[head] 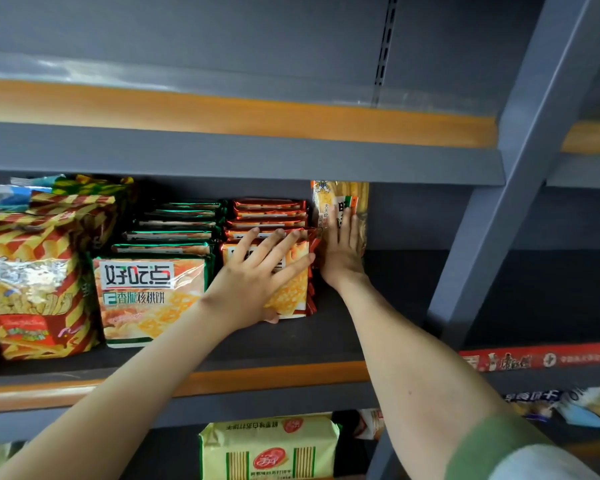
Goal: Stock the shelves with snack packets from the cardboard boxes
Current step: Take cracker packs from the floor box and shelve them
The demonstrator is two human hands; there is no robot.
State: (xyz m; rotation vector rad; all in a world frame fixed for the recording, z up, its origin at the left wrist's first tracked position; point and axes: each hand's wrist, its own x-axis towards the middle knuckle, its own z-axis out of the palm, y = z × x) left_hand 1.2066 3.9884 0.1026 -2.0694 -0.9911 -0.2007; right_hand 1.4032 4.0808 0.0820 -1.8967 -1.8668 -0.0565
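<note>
While the left hand (pixel 257 271) lies flat with its fingers spread wide across the face of the front red packet (pixel 291 299), the right hand (pixel 342 251) rests beside it with straight fingers held close together, pressed against a tall yellow packet (pixel 340 194). That yellow packet stands upright just right of the red packets, at the end of the row, with bare shelf board (pixel 413 289) to its right. The red packets stand one behind another in a file that runs to the back of the shelf. Touching their left side is a matching file of green-edged packets (pixel 149 296), and left of those stand large bags with red and yellow stripes (pixel 32 289). An orange strip (pixel 274 375) runs along the front edge of the shelf, under both forearms. On the shelf below, a pale yellow packet (pixel 267 448) lies between the arms. A green sleeve (pixel 492 448) covers the right upper arm.
</note>
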